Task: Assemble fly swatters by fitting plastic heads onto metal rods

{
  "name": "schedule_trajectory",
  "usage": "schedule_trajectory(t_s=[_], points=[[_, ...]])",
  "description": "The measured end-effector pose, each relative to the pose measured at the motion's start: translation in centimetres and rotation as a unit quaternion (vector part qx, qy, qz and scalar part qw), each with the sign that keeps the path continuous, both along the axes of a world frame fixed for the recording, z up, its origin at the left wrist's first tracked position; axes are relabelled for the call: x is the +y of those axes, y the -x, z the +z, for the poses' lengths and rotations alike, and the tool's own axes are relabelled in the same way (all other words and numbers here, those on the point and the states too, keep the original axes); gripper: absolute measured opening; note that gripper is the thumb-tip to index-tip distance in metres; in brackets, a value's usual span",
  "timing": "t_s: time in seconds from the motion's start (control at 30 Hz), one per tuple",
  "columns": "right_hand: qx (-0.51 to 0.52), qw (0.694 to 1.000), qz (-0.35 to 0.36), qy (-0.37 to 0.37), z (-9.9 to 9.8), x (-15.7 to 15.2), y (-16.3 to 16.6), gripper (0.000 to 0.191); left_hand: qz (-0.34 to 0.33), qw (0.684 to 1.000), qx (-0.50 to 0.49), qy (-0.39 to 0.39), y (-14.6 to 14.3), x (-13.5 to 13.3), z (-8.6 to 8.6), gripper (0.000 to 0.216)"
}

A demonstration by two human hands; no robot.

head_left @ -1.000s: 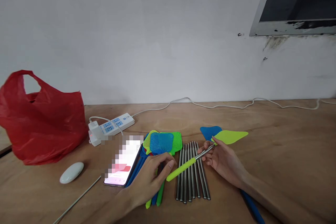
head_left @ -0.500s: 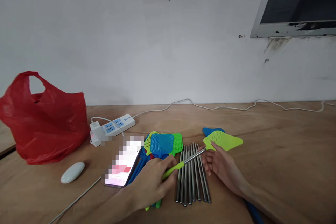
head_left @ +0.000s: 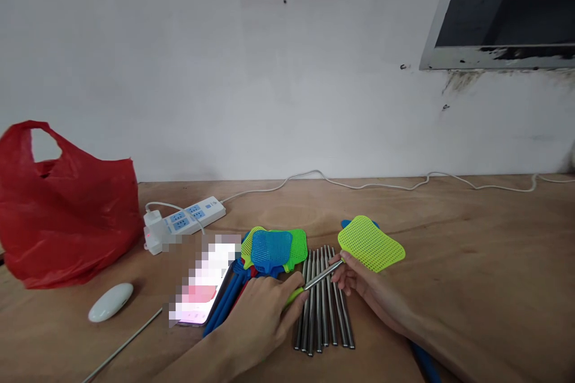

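My left hand is wrapped round the green handle of a yellow-green fly swatter with a metal shaft. At the other end of that shaft, my right hand pinches the spot where it meets the perforated head. The swatter slants up to the right, above a row of several metal rods on the table. Beyond my left hand lies a pile of swatter heads in blue, green and yellow, with blue handles partly hidden by that hand. A blue swatter lies partly covered beneath my right forearm.
On the wooden table, a lit phone lies left of the pile, its screen partly blurred. Farther left are a white oval mouse-like object, a power strip with a charger, and a red plastic bag. A white cable runs along the wall.
The swatter head has turned to show its flat face more fully. My right hand has closed into a pinch at the joint. The view has shifted slightly.
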State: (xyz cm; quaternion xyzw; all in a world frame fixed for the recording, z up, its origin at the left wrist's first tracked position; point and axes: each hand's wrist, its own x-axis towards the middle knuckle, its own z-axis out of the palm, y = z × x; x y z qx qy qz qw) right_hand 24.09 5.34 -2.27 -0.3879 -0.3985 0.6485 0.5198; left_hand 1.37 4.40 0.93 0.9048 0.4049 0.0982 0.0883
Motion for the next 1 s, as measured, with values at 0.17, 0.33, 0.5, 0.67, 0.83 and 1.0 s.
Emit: schedule_trajectory(t_s=[0.17, 0.33, 0.5, 0.67, 0.83, 1.0], points=[[0.032, 0.999, -0.019, -0.004, 0.3, -0.5, 0.4, 0.039, -0.002, 1.000, 0.010, -0.008, 0.4, -0.5, 0.8, 0.029], [0.060, 0.995, -0.085, 0.010, 1.1, -0.5, 0.0, 0.040, 0.011, 1.000, 0.007, 0.016, 1.1, -1.0, 1.2, 0.032], [0.079, 0.991, -0.108, 0.015, 1.3, -0.2, -0.3, 0.037, 0.019, 0.998, -0.035, 0.051, 2.4, -1.7, 0.9, 0.036], [0.099, 0.987, -0.126, 0.012, 1.1, -0.4, 0.2, 0.035, 0.015, 0.996, -0.059, 0.064, 2.7, -2.2, 0.7, 0.038], [0.105, 0.977, -0.185, 0.014, 1.4, 0.5, -0.8, 0.038, 0.023, 0.994, -0.094, 0.042, 3.1, -2.8, 0.8, 0.043], [0.103, 0.975, -0.199, 0.012, 1.2, 1.4, -1.7, 0.037, 0.030, 0.989, -0.137, 0.035, 4.1, -3.0, 1.0, 0.040]])
